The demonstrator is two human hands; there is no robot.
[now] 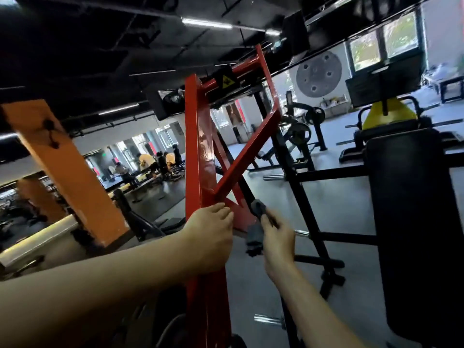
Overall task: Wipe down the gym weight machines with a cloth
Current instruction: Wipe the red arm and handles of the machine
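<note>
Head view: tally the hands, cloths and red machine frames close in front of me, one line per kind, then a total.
Hands: 2, left hand on the red frame, right hand holding the grey cloth
Cloths: 1
Red frames: 1
Total: 4

Open floor (339, 197) lies right of the red upright (194, 146); its diagonal brace (248, 151) and the black rack (301, 197) cross the way; an orange post (67, 167) blocks the left
</note>
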